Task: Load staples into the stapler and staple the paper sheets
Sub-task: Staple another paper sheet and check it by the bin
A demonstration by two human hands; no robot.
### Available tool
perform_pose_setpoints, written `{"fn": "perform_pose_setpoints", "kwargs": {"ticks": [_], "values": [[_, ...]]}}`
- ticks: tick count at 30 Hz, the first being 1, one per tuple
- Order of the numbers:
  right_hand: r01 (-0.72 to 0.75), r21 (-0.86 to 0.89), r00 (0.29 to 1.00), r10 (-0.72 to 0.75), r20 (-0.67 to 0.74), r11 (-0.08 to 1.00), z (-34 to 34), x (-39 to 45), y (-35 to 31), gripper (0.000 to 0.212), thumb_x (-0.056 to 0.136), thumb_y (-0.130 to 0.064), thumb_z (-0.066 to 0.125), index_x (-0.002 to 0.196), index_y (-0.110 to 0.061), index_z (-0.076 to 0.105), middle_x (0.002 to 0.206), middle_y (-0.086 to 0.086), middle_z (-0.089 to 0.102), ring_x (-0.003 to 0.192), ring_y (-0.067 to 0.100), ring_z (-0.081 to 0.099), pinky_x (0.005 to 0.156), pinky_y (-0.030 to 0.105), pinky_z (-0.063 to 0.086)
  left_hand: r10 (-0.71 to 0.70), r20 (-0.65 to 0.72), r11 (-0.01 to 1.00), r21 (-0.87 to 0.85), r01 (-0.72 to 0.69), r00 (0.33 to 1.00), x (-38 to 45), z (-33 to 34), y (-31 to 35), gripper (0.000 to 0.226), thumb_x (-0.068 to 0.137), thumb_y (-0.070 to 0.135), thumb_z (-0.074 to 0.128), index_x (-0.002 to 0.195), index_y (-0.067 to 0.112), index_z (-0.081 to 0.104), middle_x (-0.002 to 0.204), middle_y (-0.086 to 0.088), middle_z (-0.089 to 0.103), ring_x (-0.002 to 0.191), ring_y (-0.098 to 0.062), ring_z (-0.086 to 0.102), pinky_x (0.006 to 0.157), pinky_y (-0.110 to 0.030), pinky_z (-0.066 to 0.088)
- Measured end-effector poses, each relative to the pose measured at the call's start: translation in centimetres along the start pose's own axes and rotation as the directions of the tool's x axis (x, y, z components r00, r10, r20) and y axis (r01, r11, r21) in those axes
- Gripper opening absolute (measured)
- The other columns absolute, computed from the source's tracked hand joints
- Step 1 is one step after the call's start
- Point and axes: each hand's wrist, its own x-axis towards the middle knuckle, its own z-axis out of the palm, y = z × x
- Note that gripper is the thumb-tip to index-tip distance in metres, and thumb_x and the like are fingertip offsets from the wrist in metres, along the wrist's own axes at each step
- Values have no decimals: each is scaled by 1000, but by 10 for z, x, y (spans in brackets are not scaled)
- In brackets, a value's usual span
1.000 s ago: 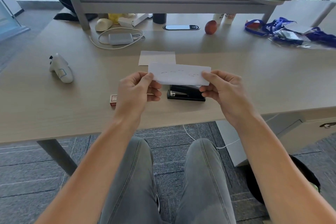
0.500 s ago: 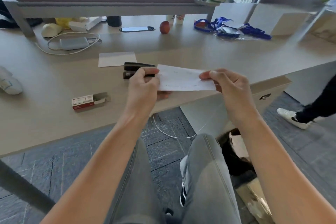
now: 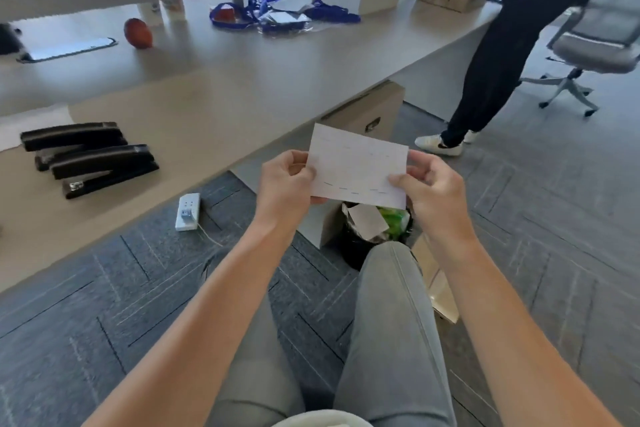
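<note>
1. Desk (image 3: 242, 87) runs along your left; the black stapler (image 3: 104, 166) lies on it near the front edge, looks doubled by blur, well apart from both hands.
2. Bin (image 3: 374, 229) sits on the floor directly under the sheet, full of scraps.
3. Paper sheets (image 3: 358, 166) are held off the desk above your knees, staple rows visible along the edges.
4. Your left hand (image 3: 285, 189) pinches the sheet's left edge, thumb on top, fingers curled behind.
5. Your right hand (image 3: 434, 189) pinches the lower right corner, thumb on the front face.
</note>
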Motion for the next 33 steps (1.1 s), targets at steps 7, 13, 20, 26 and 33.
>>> {"fn": "perform_pose_setpoints", "kwargs": {"ticks": [7, 13, 20, 26, 33], "values": [[-242, 96, 970, 242, 11, 966, -64, 11, 61, 5, 93, -19, 73, 92, -17, 78, 86, 7, 76, 74, 19, 66, 71, 36, 54, -65, 92, 996, 60, 60, 994, -1, 74, -30, 18, 101, 3, 52, 101, 12, 67, 98, -2, 72, 92, -14, 70, 60, -27, 61], [-357, 97, 934, 357, 13, 929, -86, 29, 102, 5, 92, -17, 74, 89, -17, 78, 73, 5, 64, 57, 10, 52, 53, 23, 42, -83, 133, 980, 191, 56, 988, 18, 110, -62, 21, 103, 7, 49, 101, 18, 67, 97, 4, 71, 94, -12, 69, 64, -26, 62], [-461, 169, 875, 478, -75, 871, -88, 67, 154, 6, 93, -13, 74, 98, -12, 76, 68, 1, 64, 53, 8, 55, 51, 24, 46, -46, 207, 925, 378, -37, 977, 62, 149, -104, 31, 102, 21, 54, 132, 17, 62, 101, 13, 69, 91, -1, 65, 81, -28, 59], [-546, 259, 785, 594, -173, 797, -73, 122, 213, 12, 95, -10, 69, 85, -14, 65, 70, 4, 66, 60, 15, 64, 56, 28, 53, -3, 330, 649, 719, -249, 944, 83, 154, -156, 46, 99, 35, 55, 141, 18, 48, 127, 0, 54, 116, -17, 47, 89, -31, 38], [-653, 256, 688, 700, -194, 713, -30, 167, 290, 10, 92, -1, 66, 86, -8, 62, 79, 13, 69, 62, 19, 65, 53, 27, 56, -245, 388, 177, 919, -352, 889, 75, 139, -211, 60, 95, 65, 35, 138, 25, 49, 142, 0, 49, 132, -27, 41, 103, -50, 38]]}}
